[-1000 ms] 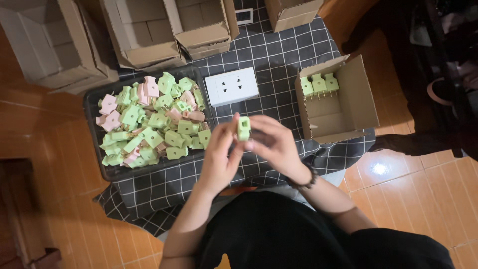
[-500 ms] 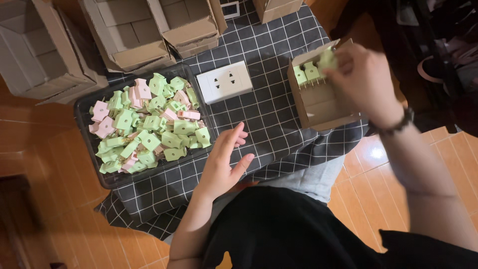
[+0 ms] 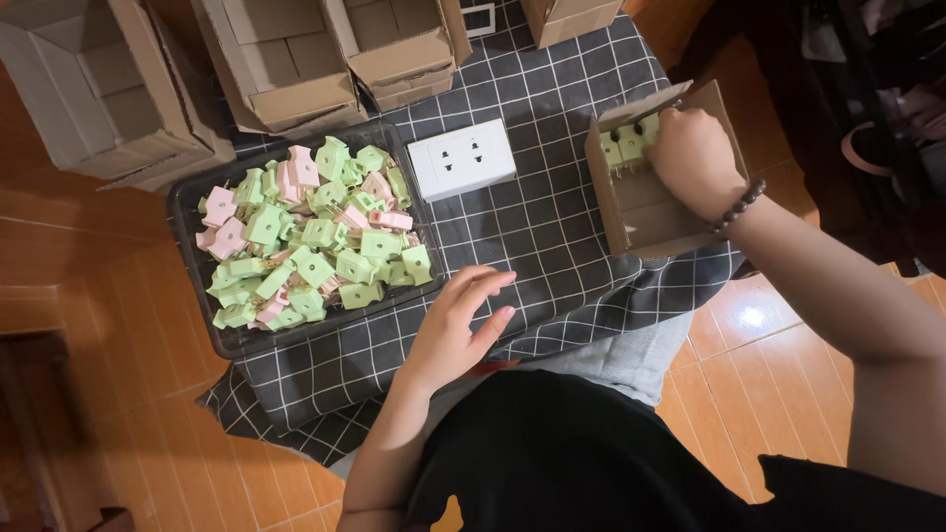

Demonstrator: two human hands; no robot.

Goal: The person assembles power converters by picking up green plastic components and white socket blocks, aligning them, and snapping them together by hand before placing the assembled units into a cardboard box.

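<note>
The right hand (image 3: 693, 158) reaches into the small cardboard box (image 3: 645, 212), its fingers curled down over a row of green plugs (image 3: 624, 148) standing side by side at the box's far end. Whether the fingers still pinch a plug cannot be told, since the knuckles hide the tips. The left hand (image 3: 455, 330) rests empty on the checked cloth (image 3: 552, 227), fingers spread, just beside the black tray (image 3: 202, 335) heaped with green and pink plugs (image 3: 310, 241), a short reach from that supply. Beyond the left fingertips lies a white socket plate (image 3: 461, 158). Empty cardboard boxes (image 3: 286, 59) stand past the tray.
</note>
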